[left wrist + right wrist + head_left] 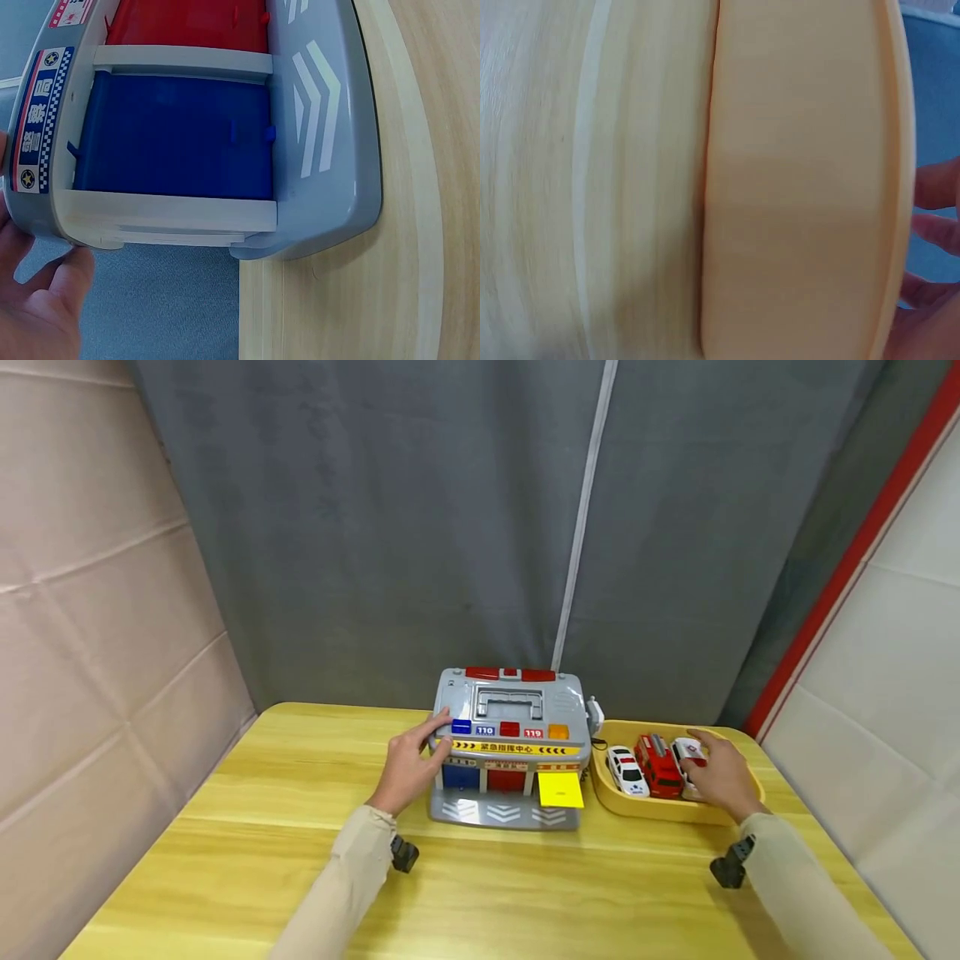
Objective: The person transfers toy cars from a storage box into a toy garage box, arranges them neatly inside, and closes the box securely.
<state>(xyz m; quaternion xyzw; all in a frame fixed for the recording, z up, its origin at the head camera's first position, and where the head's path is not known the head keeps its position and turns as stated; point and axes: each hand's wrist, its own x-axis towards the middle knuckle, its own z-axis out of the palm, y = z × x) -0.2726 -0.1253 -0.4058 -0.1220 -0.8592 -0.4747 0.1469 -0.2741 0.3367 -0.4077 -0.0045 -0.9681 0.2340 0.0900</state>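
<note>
A grey toy emergency station (510, 747) stands on the table, with blue and red doors shut and a yellow flap (560, 789) raised outward. My left hand (408, 764) grips its left roof corner, the thumb at the front edge. The blue door (176, 135) shows in the left wrist view. Over the yellow tray (660, 812), my right hand (722, 774) spreads its fingers around a white toy ambulance (686, 748). The hand partly hides that vehicle. Beside it lie a red toy fire truck (660, 768) and a white toy police car (627, 771).
Everything stands on a wood-grain table (525, 893), near its back edge. A grey curtain (375, 527) hangs behind. A white part (595, 717) juts from the station's right side, close to the tray. Pale panels flank the table.
</note>
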